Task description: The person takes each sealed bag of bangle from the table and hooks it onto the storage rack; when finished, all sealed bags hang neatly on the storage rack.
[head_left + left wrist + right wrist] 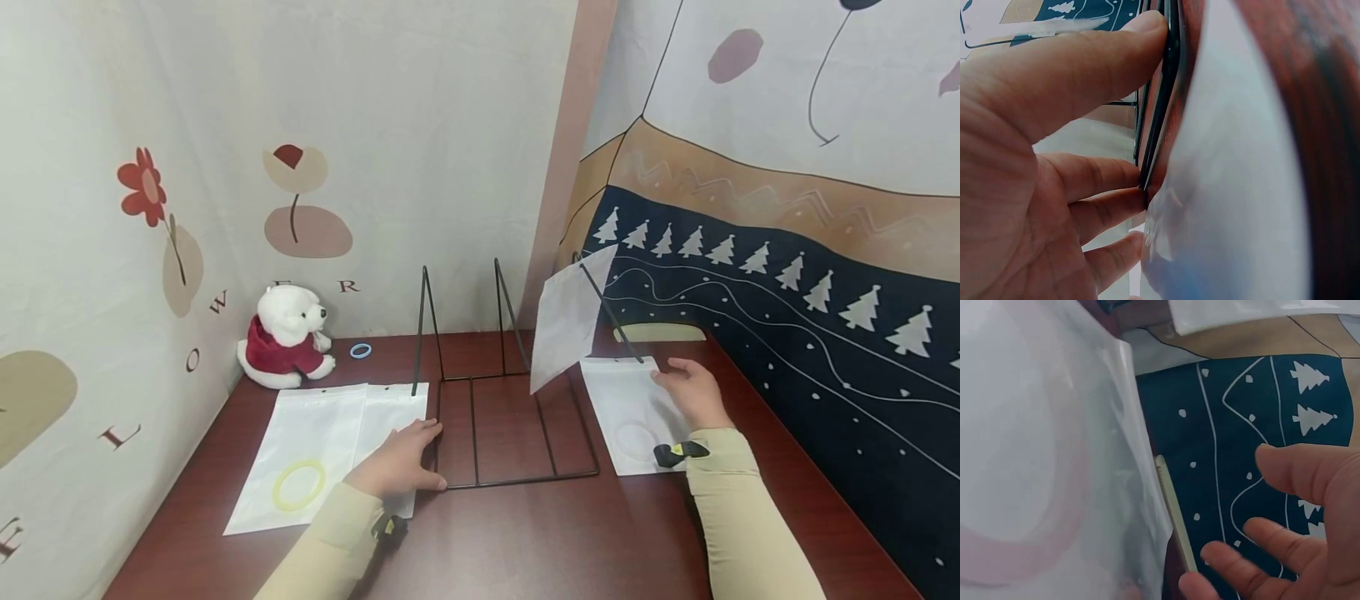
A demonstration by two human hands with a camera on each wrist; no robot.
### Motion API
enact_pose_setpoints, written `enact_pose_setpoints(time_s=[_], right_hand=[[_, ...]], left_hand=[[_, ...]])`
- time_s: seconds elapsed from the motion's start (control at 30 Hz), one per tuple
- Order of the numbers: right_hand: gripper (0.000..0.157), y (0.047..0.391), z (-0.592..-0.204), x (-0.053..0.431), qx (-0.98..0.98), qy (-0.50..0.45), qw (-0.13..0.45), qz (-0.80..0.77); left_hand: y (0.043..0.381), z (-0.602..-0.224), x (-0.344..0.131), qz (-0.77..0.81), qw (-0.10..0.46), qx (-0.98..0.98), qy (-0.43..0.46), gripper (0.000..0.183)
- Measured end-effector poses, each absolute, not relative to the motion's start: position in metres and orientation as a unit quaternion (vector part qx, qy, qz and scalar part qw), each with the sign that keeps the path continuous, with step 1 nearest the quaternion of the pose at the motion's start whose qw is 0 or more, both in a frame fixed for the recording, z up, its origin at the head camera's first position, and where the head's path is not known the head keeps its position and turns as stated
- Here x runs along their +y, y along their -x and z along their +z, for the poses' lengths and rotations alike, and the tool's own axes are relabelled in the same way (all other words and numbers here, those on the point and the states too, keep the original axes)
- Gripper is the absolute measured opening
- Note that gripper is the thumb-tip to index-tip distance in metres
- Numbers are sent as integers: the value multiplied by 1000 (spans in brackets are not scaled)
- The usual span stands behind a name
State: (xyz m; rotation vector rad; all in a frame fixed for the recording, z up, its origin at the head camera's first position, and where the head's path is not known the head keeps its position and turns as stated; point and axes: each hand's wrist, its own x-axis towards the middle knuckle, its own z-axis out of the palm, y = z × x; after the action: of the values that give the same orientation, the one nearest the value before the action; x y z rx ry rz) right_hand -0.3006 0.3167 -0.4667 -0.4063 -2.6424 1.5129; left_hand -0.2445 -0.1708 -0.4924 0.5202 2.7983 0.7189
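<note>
A black wire rack (pixel 517 482) with upright hook arms stands on the table. My left hand (pixel 401 458) touches its front left corner, thumb and fingertips resting on the wire (pixel 1161 106). Two white bags (pixel 322 433) lie overlapping to the left; a yellow ring (pixel 279 492) shows on one. Another white bag (pixel 573 317) hangs from the right hook arm. My right hand (pixel 693 392), fingers spread and loose, is beside the upper right edge of a white bag (pixel 611 400) with a faint pink ring (pixel 1063 481). Whether that bag hangs on the hook tip, I cannot tell.
A white plush bear (pixel 288 333) in a red garment sits at the back left, with a small blue ring (pixel 361 351) next to it. A pale flat strip (pixel 660 332) lies at the back right. Printed cloth walls (pixel 420 125) border the table (pixel 555 550).
</note>
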Motion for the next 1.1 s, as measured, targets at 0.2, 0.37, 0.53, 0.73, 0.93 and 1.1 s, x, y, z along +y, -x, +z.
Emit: enact_pose_setpoints(time_s=[0.2,0.37,0.53,0.73,0.93,1.1], right_hand=[[75,300,-468,315,-880,141,-1,453],[75,298,-467,311,-887,144,-9,440],[74,298,-472,310,-903,145,-3,404],[77,297,-475,311,-933,137,-14,333],[76,297,-473,308,-948,133,-23,290],[76,298,-473,305,-950,136,-28,278]], left_hand=[[244,-493,-171,243,103,948,-175,93],[244,-494,-171,241,103,949,-174,93],[245,-495,-171,242,103,949,-175,93],[244,-493,-171,241,102,949,-175,93],[244,-493,-170,241,104,949,-173,94],[244,-493,-170,240,103,950,-173,94]])
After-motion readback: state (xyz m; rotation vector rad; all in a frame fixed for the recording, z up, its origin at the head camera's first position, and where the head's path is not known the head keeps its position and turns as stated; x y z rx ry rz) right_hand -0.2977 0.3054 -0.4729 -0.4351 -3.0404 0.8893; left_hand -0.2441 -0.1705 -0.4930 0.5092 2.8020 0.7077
